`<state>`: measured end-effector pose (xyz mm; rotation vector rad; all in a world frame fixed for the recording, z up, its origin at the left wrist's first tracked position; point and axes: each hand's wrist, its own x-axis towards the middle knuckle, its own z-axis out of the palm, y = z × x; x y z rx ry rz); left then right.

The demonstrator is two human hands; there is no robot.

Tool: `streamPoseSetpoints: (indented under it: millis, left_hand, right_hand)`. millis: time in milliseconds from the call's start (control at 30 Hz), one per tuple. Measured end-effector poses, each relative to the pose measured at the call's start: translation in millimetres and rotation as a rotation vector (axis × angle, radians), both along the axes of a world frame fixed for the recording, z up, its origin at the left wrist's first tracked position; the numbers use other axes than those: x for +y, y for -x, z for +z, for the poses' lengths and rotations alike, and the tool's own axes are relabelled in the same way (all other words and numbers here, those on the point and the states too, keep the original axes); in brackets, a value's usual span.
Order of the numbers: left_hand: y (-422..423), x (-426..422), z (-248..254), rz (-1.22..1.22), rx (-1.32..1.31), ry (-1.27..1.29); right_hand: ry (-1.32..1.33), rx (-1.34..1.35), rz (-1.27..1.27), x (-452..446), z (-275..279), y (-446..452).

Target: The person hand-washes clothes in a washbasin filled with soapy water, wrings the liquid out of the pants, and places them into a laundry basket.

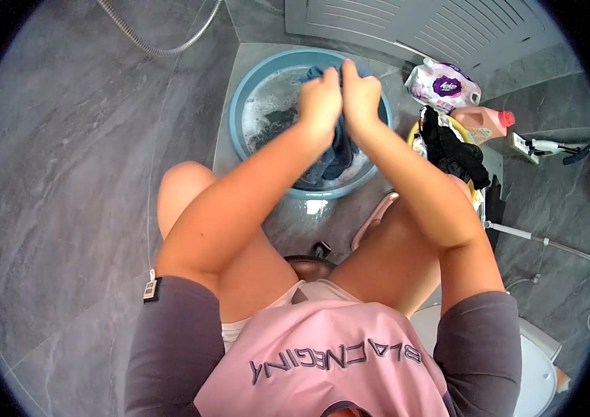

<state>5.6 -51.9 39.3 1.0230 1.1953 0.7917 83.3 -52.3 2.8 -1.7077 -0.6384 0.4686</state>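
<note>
Soapy water with white suds fills a round blue basin (241, 132) on the floor in front of me. Above it, my left hand (320, 104) is closed around a dark blue wet garment (338, 156). Pressed close beside it, my right hand (361, 101) is closed on the same garment. Part of the cloth hangs between my wrists into the water, and a bit shows past my fingers at the far side. What kind of garment it is I cannot tell.
Right of the basin, a yellow basket (463, 128) holds dark clothes (447, 149). Behind it are a pink bottle with a red cap (482, 124) and a white-and-purple package (444, 85). A metal shower hose (163, 50) hangs at upper left. A white toilet (538, 368) stands at lower right.
</note>
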Motion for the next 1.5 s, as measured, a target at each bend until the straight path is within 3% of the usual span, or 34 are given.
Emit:
streamPoseSetpoints:
  millis: [100, 133, 233, 300, 333, 400, 467, 533, 600, 667, 700, 767, 867, 933, 1000, 1167, 1233, 1300, 1333, 1400, 1467, 1500]
  left_hand:
    - [12, 25, -1, 0.148, -0.063, -0.002]
    - [13, 35, -4, 0.191, -0.227, 0.096]
    - [12, 41, -10, 0.16, -0.101, 0.169]
    - [7, 29, -17, 0.165, -0.253, 0.189]
    - [6, 16, -7, 0.09, -0.122, 0.054]
    - [-2, -6, 0, -0.034, -0.015, 0.017]
    - [-2, -2, -4, -0.056, 0.004, 0.016]
    - [5, 22, -4, 0.046, 0.03, 0.026]
    - [9, 48, -19, 0.223, -0.234, 0.187]
    - [9, 53, -24, 0.139, 0.101, 0.139]
    - [10, 47, -22, 0.138, 0.103, 0.138]
    - [5, 27, -19, 0.184, -0.204, 0.126]
    - [-3, -2, -13, -0.06, 0.034, -0.071]
    - [0, -9, 2, -0.093, -0.036, 0.022]
    - [6, 8, 4, 0.102, -0.114, 0.088]
    - [18, 38, -26, 0.11, -0.143, 0.113]
    - [12, 26, -24, 0.189, -0.215, 0.141]
    - [4, 6, -20, 0.082, -0.043, 0.087]
    - [2, -2, -15, 0.009, 0.025, 0.063]
    - [4, 0, -12, 0.032, 0.004, 0.067]
    - [10, 23, -14, 0.139, -0.053, 0.026]
    - [11, 38, -27, 0.19, -0.119, 0.05]
  right_hand:
    - [-0.132, 0.056, 0.146, -30, 27, 39]
    - [-0.139, 0.016, 0.204, -38, 31, 46]
    - [-0.212, -0.087, 0.288, -45, 26, 52]
    - [-0.17, -0.046, 0.216, -35, 25, 36]
    - [-0.172, -0.002, 0.161, -27, 22, 25]
    - [-0.009, 0.018, 0.001, -11, 20, -1]
    - [0.007, 0.118, 0.025, -12, 12, -4]
    - [-0.015, 0.108, 0.046, -25, 24, 26]
    - [-0.178, -0.03, 0.303, -44, 19, 46]
    - [-0.237, -0.204, 0.379, -49, 15, 50]
    - [-0.123, -0.076, 0.404, -51, 26, 45]
    - [-0.068, -0.093, 0.282, -37, 23, 25]
    - [0.045, 0.007, 0.089, -11, 13, -16]
    - [0.065, 0.091, 0.088, -8, 7, -15]
    - [0.083, -0.133, 0.155, -12, 3, 2]
    - [-0.03, -0.176, 0.376, -39, 17, 31]
    - [0.013, -0.213, 0.343, -27, 12, 17]
    - [0.152, -0.261, 0.229, -7, -1, -8]
    - [0.13, -0.133, 0.159, -1, -4, -15]
    - [0.058, 0.032, 0.139, 0, -14, -11]
    - [0.135, -0.092, 0.145, -10, 1, 14]
    - [0.046, -0.086, 0.162, -19, 5, 26]
